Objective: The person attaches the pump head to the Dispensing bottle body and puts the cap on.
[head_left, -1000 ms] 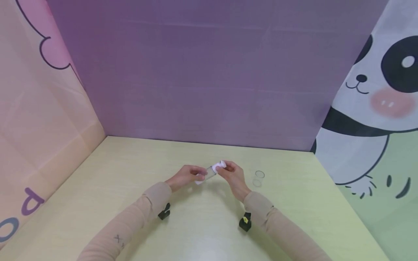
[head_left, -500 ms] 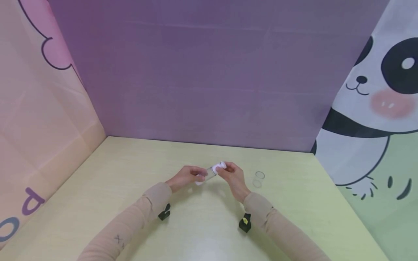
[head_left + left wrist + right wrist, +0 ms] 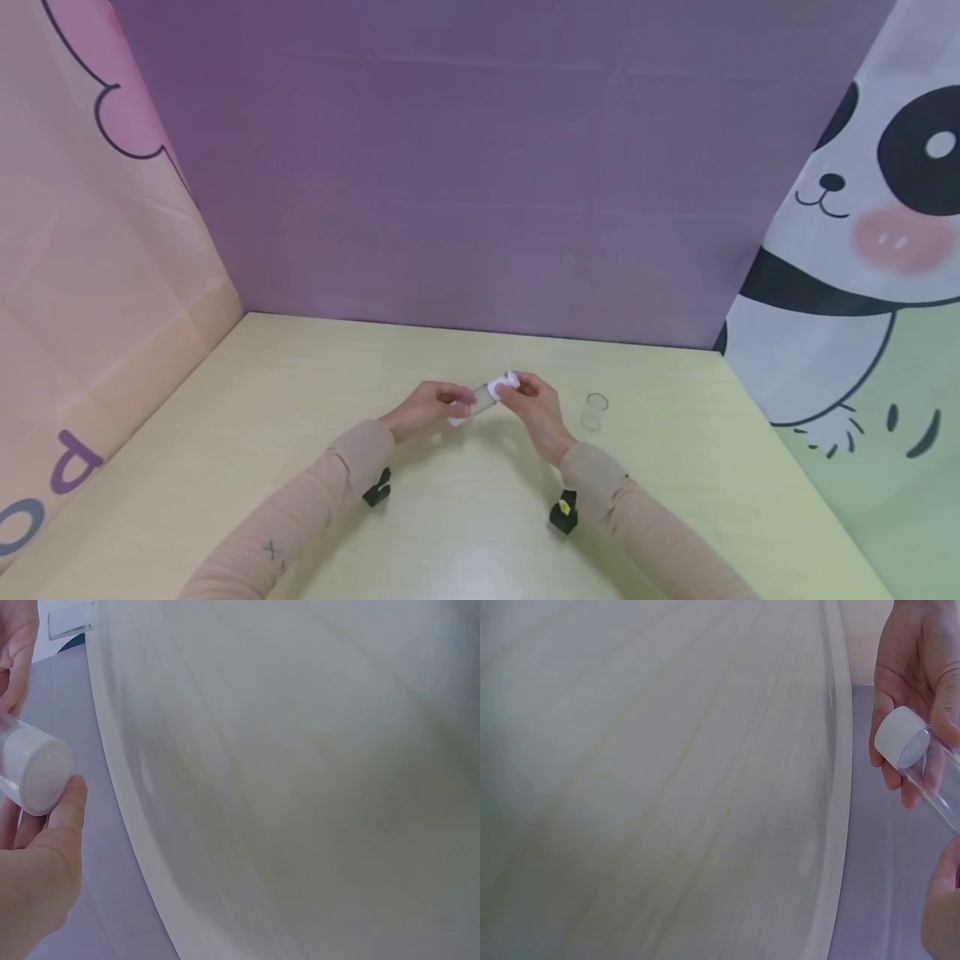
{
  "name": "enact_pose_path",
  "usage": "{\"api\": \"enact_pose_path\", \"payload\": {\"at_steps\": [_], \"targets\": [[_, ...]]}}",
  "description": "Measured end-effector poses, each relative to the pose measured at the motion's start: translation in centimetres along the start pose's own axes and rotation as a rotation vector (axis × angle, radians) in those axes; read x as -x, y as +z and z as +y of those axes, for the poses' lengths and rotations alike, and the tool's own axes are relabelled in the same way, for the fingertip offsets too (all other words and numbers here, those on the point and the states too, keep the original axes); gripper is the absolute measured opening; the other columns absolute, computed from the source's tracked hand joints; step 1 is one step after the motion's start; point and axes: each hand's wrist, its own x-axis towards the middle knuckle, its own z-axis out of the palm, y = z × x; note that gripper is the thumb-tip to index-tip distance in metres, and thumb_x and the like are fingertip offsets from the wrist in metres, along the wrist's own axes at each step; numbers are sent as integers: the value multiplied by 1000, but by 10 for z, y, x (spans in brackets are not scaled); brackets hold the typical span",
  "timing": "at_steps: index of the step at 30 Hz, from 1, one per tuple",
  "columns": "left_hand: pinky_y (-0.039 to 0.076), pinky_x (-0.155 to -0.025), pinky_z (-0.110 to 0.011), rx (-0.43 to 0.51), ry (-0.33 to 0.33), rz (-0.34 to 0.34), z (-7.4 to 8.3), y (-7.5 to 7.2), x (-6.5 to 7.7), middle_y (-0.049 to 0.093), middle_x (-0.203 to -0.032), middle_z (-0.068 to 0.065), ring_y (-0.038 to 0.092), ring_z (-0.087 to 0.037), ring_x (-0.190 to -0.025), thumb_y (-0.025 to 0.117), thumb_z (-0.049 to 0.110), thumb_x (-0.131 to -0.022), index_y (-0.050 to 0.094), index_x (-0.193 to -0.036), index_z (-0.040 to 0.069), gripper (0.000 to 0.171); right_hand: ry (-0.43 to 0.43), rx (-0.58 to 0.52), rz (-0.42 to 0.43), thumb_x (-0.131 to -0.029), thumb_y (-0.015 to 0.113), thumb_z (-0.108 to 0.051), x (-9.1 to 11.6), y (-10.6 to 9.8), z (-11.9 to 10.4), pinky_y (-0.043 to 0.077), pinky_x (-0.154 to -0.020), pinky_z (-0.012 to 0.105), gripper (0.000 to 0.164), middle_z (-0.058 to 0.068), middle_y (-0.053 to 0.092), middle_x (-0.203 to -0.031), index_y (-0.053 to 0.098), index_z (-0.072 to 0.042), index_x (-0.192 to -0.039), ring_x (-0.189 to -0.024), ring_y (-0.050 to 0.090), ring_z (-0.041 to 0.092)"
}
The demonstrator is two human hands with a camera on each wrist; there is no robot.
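A tilted, clear, tube-shaped bottle with white ends (image 3: 482,401) between two grips.
The left hand (image 3: 427,408) pinches its low end, the right hand (image 3: 536,410) its high end (a see-through round thing (image 3: 595,411) sits just right of that grip).

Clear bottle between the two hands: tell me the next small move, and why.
Probably a slight twist of the white top by the right hand, with the left hand steadying the clear bottle: the right hand pinches that top, while the left grips the bottle's opposite end. Which way to turn, the pictures do not show.
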Motion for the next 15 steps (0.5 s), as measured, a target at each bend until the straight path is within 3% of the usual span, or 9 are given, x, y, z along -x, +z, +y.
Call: {"api": "enact_pose_path", "payload": {"at_steps": [6, 15], "targets": [[46, -88, -35, -4, 7, 0, 0, 0, 0, 58, -123, -7, 56, -17, -100, 63, 20, -85, 61, -115, 10, 32, 2, 0, -30, -79, 70, -24, 1, 0, -1, 45, -94, 33, 49, 8, 59, -116, 52, -9, -122, -102, 57, 16], [46, -90, -37, -6, -21, 4, 2, 1, -1, 57, -124, -8, 54, -20, -101, 61, 16, -86, 61, -116, 8, 31, -44, -205, -154, -88, 49, 4, 6, 1, -8, 38, -100, 29, 48, 14, 47, -135, 39, -4, -134, -124, 45, 22]]}}
